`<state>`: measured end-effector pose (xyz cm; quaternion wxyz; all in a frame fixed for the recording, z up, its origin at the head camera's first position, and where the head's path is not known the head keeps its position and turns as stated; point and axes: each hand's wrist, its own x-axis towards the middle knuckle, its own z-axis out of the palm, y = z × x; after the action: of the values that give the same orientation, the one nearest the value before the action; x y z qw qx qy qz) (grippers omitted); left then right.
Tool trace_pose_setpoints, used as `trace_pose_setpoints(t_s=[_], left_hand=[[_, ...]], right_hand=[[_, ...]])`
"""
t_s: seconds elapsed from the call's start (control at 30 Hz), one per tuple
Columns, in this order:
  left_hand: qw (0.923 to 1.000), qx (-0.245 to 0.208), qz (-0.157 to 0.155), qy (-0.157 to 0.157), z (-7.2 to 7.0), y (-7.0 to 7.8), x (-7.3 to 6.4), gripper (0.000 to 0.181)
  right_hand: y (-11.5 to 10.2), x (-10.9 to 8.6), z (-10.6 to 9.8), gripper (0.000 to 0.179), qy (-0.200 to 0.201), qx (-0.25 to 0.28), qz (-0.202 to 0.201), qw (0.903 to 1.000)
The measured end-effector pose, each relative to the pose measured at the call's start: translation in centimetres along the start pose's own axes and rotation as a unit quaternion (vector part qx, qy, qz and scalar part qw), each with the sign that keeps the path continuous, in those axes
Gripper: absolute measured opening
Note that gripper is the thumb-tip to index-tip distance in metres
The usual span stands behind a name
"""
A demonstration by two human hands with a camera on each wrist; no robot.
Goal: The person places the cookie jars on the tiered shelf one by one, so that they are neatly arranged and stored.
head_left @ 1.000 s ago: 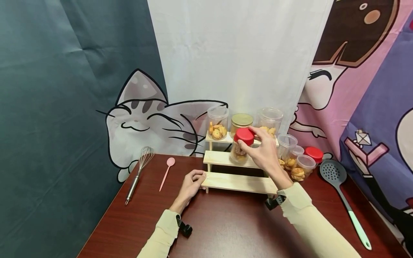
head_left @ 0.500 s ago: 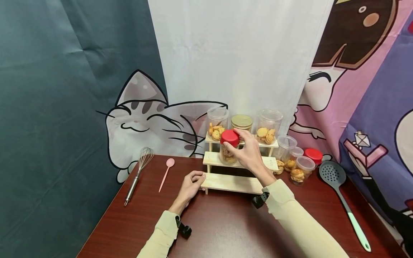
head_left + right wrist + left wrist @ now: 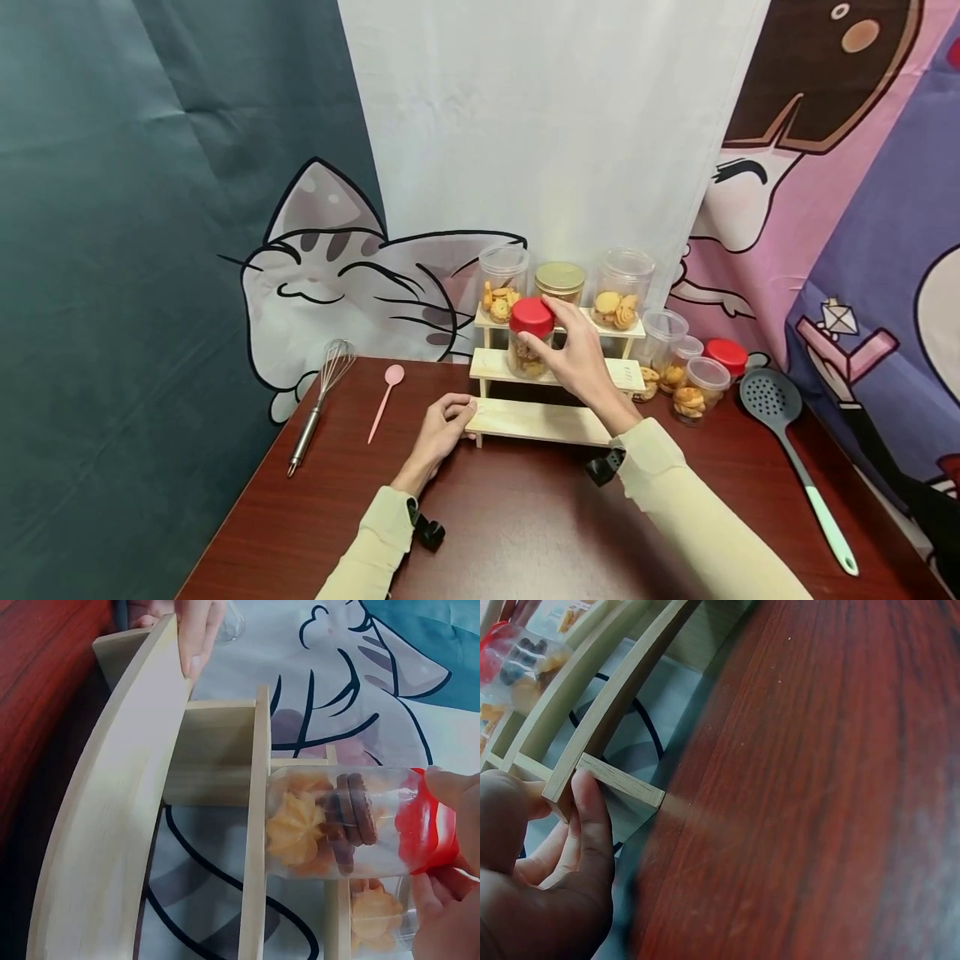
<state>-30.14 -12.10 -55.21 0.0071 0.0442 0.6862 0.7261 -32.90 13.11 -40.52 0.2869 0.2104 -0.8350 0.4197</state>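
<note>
My right hand (image 3: 581, 354) grips a clear jar by its red lid (image 3: 532, 317), thumb on the near side and fingers round the far side. The jar (image 3: 330, 825) is upright at the left part of the middle step, its base right at the plank; pale piped cookies and dark sandwich cookies show inside. My left hand (image 3: 442, 429) pinches the left end of the lowest step of a three-tier wooden shelf (image 3: 540, 421). In the left wrist view its thumb and fingers (image 3: 592, 825) lie on either side of the plank (image 3: 622, 694).
On the top step stand two clear cookie jars (image 3: 503, 283) (image 3: 622, 292) flanking a gold-lidded jar (image 3: 559, 279). Several cookie jars, one lid red (image 3: 725, 357), crowd the shelf's right side. A slotted spatula (image 3: 798, 454) lies right; a whisk (image 3: 318, 408) and pink spoon (image 3: 386, 396) lie left.
My right hand has carried the red-lidded jar left along the middle step, uncovering the right top-step jar. Over the last half second it stays nearly still. My left hand keeps its place.
</note>
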Motion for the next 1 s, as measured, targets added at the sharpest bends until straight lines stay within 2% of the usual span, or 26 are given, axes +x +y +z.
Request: trace_pose_setpoints(t_s=[0.13, 0.33, 0.6, 0.8, 1.0], left_hand=[[1.0000, 0.001, 0.000, 0.000, 0.2, -0.2, -0.1, 0.032], [1.0000, 0.003, 0.000, -0.003, 0.4, -0.3, -0.2, 0.034], [1.0000, -0.002, -0.002, -0.002, 0.1, -0.1, -0.1, 0.032], [1.0000, 0.003, -0.002, 0.001, -0.3, 0.0, 0.1, 0.032], [1.0000, -0.007, 0.000, -0.004, -0.1, 0.0, 0.2, 0.033]], right_hand=[[0.1, -0.9, -0.8, 0.076, 0.001, -0.004, 0.000, 1.0000], [1.1, -3.0, -2.8, 0.071, 0.015, 0.012, 0.017, 0.9997], [3.4, -5.7, -6.3, 0.054, 0.080, 0.027, 0.044, 0.9954], [5.7, -7.5, -8.9, 0.050, 0.125, 0.025, 0.103, 0.9864], [8.7, -8.9, -11.9, 0.046, 0.182, -0.021, 0.148, 0.9719]])
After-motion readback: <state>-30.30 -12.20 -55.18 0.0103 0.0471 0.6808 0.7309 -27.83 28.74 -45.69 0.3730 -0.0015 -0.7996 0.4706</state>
